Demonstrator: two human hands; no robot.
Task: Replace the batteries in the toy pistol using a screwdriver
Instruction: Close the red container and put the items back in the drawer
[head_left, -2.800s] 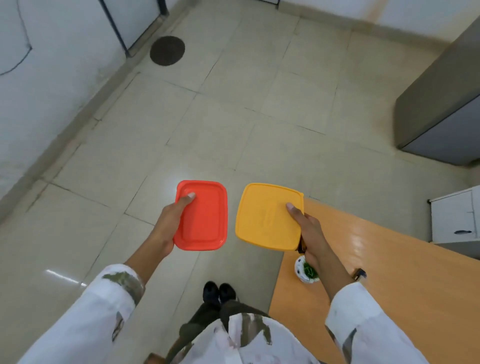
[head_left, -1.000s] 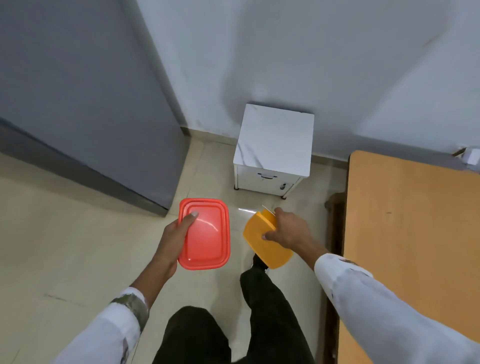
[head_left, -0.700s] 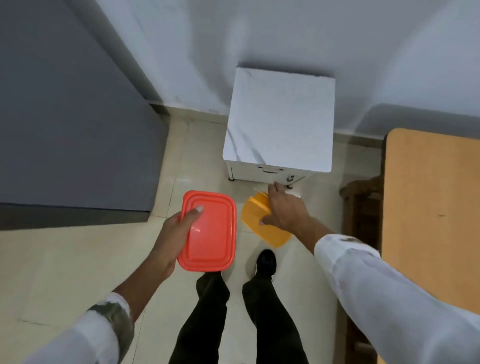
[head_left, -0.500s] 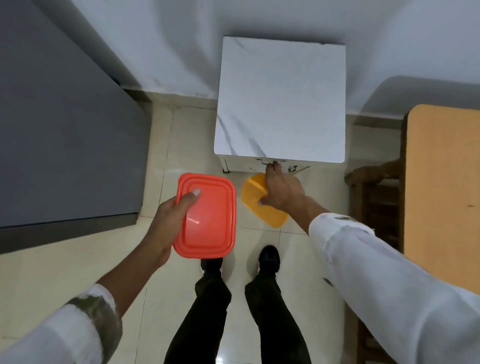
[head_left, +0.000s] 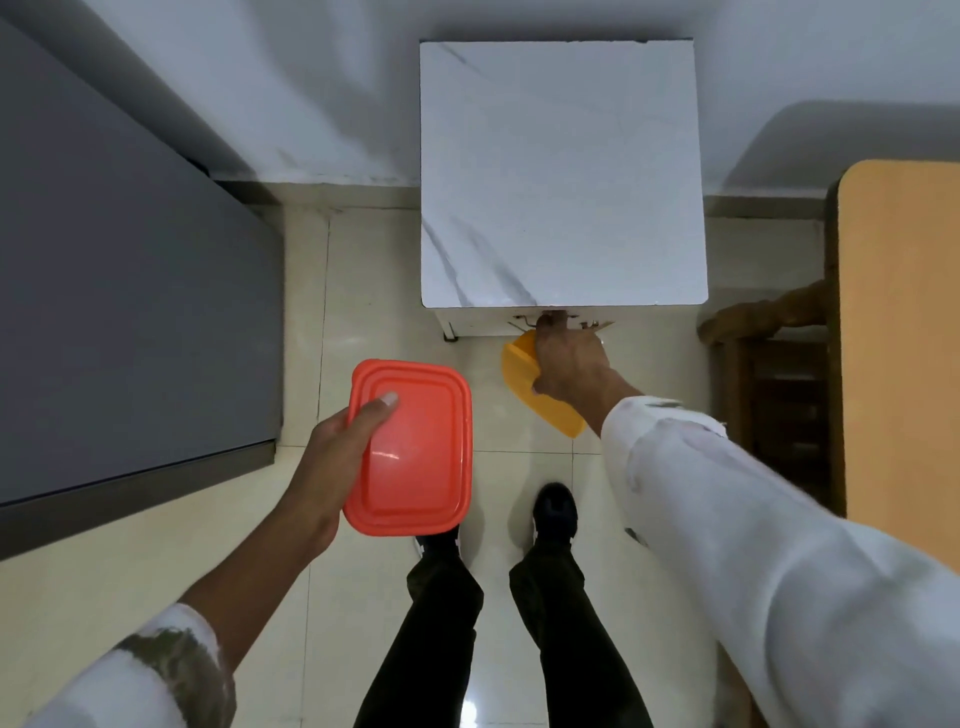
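The left sleeve (head_left: 156, 670) is white, with olive-and-brown blotches round the cuff (something like a camouflage print), and it ends partway up the forearm. The right sleeve (head_left: 753, 545) is white too, long and creased, reaching the wrist, with faint pinkish smudges near its cuff. The left hand (head_left: 322, 467) and right hand (head_left: 569, 364) are bare. The trousers (head_left: 441, 623) are dark, near black, with a slight olive tinge at the left hem. The shoes (head_left: 556, 512) are black; the left one shows a sliver of white at its side.
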